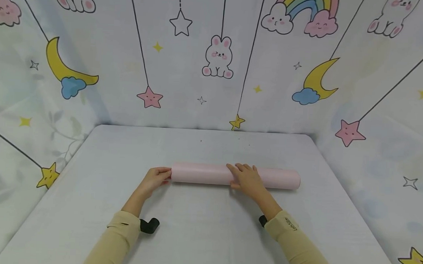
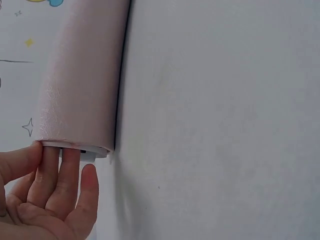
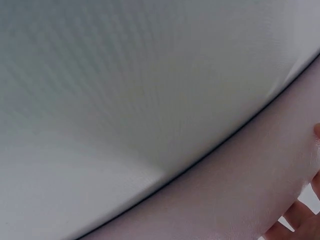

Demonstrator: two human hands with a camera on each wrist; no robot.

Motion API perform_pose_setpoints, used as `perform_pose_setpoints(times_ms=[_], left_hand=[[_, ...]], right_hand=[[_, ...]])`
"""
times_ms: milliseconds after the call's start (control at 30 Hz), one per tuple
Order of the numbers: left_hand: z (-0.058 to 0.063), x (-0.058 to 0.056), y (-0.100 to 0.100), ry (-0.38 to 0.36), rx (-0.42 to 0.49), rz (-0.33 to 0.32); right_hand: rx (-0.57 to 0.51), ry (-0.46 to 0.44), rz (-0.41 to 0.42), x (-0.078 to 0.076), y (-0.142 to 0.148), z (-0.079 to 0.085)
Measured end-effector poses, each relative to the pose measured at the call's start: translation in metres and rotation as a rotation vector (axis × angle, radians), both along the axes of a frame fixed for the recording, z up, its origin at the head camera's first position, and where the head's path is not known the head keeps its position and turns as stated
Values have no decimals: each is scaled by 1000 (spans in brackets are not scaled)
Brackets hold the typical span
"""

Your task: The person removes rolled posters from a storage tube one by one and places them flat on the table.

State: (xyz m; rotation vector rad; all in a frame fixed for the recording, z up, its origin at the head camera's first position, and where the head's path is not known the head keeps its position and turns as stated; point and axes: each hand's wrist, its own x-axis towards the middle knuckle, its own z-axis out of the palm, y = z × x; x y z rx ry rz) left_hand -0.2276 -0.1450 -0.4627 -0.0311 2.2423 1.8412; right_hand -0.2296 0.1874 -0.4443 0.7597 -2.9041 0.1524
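Observation:
A pale pink roll (image 1: pixel 202 174) lies crosswise on the white table, its surface finely creased in the left wrist view. My left hand (image 1: pixel 155 179) is at its left end. Two fingers (image 2: pixel 69 170) reach into the hollow end, while the thumb side holds the rim from outside. A bit of white and something dark show inside that opening. Across the roll, right of its middle, lies my right hand (image 1: pixel 247 181). Its fingers (image 3: pixel 298 215) go over the far side and its thumb stays at the near side, gripping the roll.
The table (image 1: pixel 200 234) is covered in white and has rounded far corners. A cloth backdrop (image 1: pixel 186 68) printed with rabbits, moons and stars rises behind it and on both sides. A black wrist device (image 1: pixel 150 226) sticks out at my left sleeve.

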Motion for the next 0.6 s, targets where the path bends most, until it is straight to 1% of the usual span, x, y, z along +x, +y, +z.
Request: perform_pose_setpoints(times_ms=[133, 267, 600], left_hand=[[-5, -2, -1, 39, -22, 17], [-7, -1, 0, 78, -30, 32], [-3, 1, 0, 97, -38, 70]], right_hand=[[4, -5, -2, 0, 0, 0], [17, 8, 0, 1, 0, 0], [3, 56, 29, -3, 4, -5]])
